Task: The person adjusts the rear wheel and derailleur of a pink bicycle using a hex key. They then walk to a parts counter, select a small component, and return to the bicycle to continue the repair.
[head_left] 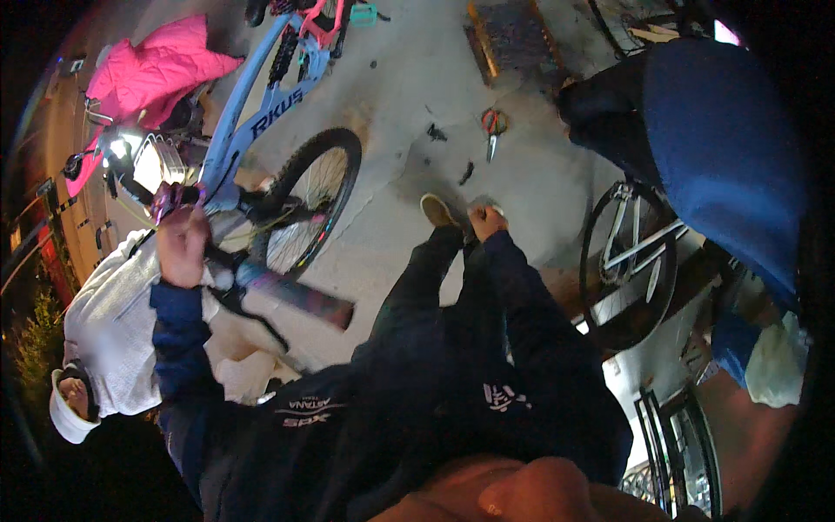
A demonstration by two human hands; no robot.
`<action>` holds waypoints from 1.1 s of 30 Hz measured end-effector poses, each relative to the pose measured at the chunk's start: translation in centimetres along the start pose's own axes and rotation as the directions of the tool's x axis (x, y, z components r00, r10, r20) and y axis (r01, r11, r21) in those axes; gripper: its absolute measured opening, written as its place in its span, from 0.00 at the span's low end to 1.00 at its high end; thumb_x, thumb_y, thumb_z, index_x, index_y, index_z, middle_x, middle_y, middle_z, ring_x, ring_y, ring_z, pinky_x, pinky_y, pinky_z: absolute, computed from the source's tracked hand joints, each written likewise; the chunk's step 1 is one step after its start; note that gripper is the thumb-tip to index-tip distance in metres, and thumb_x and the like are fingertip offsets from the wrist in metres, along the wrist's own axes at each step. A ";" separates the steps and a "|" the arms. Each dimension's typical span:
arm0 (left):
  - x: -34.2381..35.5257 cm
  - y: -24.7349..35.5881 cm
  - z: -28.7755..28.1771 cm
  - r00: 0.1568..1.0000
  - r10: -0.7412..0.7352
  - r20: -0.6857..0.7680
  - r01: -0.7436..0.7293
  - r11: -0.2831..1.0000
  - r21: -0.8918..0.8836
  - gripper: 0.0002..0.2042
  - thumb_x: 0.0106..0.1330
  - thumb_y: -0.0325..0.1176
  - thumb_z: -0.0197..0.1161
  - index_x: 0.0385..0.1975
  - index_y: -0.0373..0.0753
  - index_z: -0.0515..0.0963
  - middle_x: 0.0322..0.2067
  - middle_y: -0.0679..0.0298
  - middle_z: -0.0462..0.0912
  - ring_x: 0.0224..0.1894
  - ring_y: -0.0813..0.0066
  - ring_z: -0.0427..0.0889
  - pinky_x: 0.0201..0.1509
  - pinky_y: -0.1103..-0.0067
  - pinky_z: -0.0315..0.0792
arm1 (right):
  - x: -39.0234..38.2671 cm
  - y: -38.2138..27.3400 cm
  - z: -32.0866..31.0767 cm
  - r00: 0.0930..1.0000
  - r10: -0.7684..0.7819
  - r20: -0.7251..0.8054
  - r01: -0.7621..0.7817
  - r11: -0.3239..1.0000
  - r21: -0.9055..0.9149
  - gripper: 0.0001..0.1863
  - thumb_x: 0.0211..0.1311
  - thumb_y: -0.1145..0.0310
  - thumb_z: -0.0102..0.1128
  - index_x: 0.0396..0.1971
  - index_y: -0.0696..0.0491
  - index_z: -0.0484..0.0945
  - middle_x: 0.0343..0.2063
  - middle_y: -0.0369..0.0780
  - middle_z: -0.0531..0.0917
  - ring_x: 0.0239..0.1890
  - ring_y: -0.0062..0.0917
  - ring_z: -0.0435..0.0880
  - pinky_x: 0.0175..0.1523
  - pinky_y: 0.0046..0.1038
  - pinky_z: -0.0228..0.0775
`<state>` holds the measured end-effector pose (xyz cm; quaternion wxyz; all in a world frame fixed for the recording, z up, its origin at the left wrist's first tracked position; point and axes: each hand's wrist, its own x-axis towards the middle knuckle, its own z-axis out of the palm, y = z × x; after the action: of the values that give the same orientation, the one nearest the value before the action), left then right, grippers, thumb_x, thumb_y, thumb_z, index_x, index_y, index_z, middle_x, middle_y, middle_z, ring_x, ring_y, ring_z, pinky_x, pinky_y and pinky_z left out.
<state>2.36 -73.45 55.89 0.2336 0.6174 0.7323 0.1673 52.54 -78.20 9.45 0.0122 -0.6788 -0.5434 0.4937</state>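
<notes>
A light blue bicycle [228,143] stands at my left, its black-tyred front wheel [323,196] resting on the floor. My left hand [183,246] is closed at the middle of its handlebar, beside a shiny purple part [171,202]. Part of what the fingers grip is hidden by the hand itself. A thick, multicoloured handlebar grip [300,297] points toward me, slightly blurred, with a black lever near it. My right hand [489,222] hangs in front of my legs, above my shoes, with its fingers curled closed. Whatever those fingers hold, if anything, is too small to make out.
Red-handled scissors [493,130] and small black pieces [467,172] lie on the grey floor ahead. A person in a grey top [122,322] is at the left, below a pink jacket [170,70]. A person in blue [722,148] bends beside another bicycle wheel [626,265] at the right.
</notes>
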 end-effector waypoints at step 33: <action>-2.0 -6.2 -7.8 0.996 -0.046 -0.076 0.066 0.952 0.299 0.26 0.73 0.55 0.54 0.44 0.33 0.81 0.36 0.59 0.84 0.32 0.74 0.78 0.38 0.75 0.72 | 40.5 6.8 16.3 0.858 -0.125 -0.498 0.368 0.827 0.426 0.27 0.59 0.49 0.73 0.53 0.51 0.82 0.43 0.44 0.88 0.46 0.40 0.88 0.52 0.39 0.78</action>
<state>-6.76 -76.18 59.40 0.1162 0.6186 0.7740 0.0681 43.22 -59.09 -29.27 0.3807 -0.6681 -0.4618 0.4421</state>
